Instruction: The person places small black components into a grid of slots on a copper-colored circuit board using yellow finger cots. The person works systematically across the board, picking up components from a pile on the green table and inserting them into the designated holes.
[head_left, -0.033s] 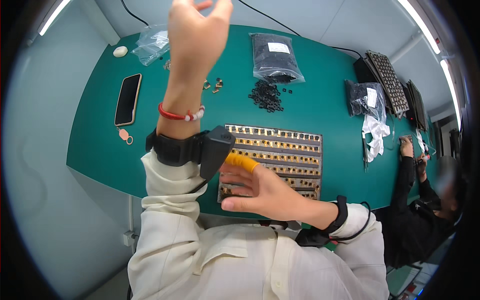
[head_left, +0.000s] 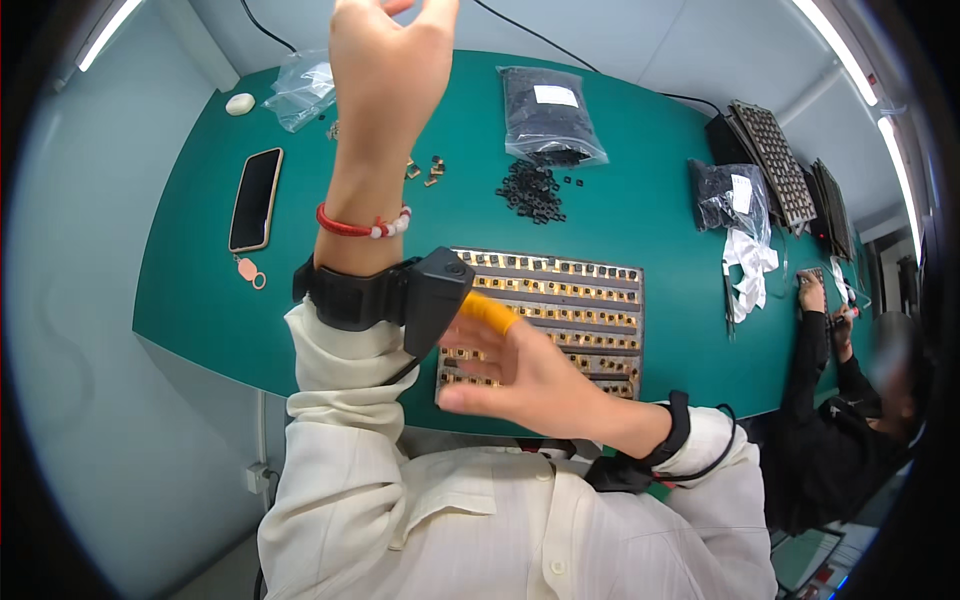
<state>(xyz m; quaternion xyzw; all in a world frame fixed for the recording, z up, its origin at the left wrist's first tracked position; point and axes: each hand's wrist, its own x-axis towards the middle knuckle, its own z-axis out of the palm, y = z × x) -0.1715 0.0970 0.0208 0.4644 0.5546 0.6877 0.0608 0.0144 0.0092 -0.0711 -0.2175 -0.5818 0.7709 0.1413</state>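
Right hand [head_left: 545, 380] overlaps the tray [head_left: 641, 320], left hand [head_left: 392, 65] partly cropped

My left arm [head_left: 370, 185] stretches forward from a rumpled cream cloth sleeve [head_left: 345, 400]; the bare left hand [head_left: 388, 65] runs past the upper edge, its fingertips out of sight. My right arm [head_left: 635, 428] bends inward across my front, the right hand [head_left: 540, 375] pointing leftward, thumb [head_left: 475, 400] spread from its curved fingers, one wearing a yellow sheath [head_left: 492, 313].
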